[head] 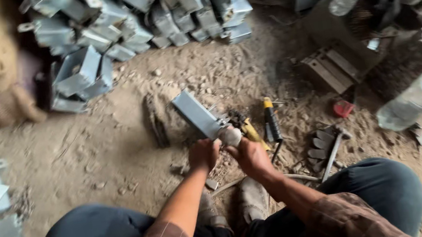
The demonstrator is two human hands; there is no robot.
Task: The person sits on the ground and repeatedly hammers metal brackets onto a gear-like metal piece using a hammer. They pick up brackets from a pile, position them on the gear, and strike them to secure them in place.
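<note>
Over the sandy floor between the knees, the left hand (pixel 203 154) is gripping a grey folded sheet-metal bracket (pixel 197 115), fingers curled; the right hand (pixel 250 157) is closing around a yellow-handled tool (pixel 249 130).

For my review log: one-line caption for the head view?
Seated on dirt, both hands grip a grey metal bracket.

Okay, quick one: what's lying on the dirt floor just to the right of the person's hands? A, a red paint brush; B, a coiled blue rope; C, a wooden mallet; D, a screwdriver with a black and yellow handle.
D: a black-and-yellow-handled screwdriver lies on the dirt just right of the right hand, which with the left hand holds a grey metal bracket.
</note>
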